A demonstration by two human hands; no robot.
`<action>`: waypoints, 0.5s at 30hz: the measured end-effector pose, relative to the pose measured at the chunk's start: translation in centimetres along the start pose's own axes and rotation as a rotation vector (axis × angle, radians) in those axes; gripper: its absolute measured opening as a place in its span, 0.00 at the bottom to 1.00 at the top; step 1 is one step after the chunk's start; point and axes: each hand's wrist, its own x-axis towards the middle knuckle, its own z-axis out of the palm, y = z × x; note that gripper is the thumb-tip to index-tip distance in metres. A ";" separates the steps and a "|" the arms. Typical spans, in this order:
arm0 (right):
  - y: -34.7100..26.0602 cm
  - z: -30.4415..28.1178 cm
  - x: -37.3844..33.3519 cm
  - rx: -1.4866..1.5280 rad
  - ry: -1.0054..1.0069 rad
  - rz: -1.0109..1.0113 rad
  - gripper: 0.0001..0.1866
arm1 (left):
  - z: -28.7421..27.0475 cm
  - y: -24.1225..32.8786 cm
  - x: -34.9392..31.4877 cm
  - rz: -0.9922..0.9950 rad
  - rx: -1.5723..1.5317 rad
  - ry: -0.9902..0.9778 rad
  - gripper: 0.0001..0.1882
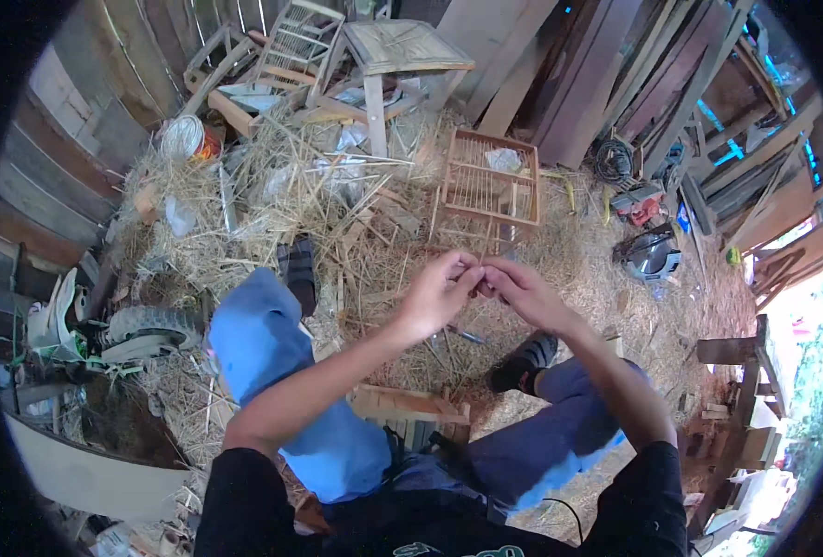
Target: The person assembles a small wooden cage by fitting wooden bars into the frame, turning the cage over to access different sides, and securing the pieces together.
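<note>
My left hand (439,295) and my right hand (526,297) meet in front of me, thumbs and fingertips pinched together. Whatever is between the fingers is too small or hidden to make out. Just beyond them on the straw-strewn floor rests a wooden cage-like frame (470,176) with thin parallel slats. It cannot be told whether anything in my fingers reaches to this frame. A clear crumpled plastic piece (503,160) shows at the frame's far right part. A slim dark tool (468,335) lies on the ground below my hands, between my feet.
A small wooden table (407,46) stands at the back, near a tin can (184,137). Long planks (586,84) lean at the far right. A cable coil (613,161), a red tool (647,209) and a dark round-bodied tool (650,252) lie right. A tyre (151,321) sits left.
</note>
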 end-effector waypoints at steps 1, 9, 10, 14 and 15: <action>0.0 0.0 0.2 0.087 0.014 0.016 0.19 | 0.4 0.3 0.4 0.009 -0.027 0.016 0.08; 2.0 0.7 4.6 0.116 0.292 -0.236 0.15 | 1.3 -1.3 3.0 0.072 0.097 0.090 0.06; 1.8 0.3 4.7 0.131 0.242 -0.152 0.15 | 0.8 -1.2 3.1 -0.063 0.166 0.102 0.07; 0.1 -1.7 6.4 0.255 0.532 -0.038 0.18 | -4.2 -3.0 5.6 0.158 0.873 -0.381 0.13; 1.1 -3.0 6.5 0.277 0.686 -0.027 0.17 | -3.7 -2.8 6.4 0.185 0.946 -0.425 0.14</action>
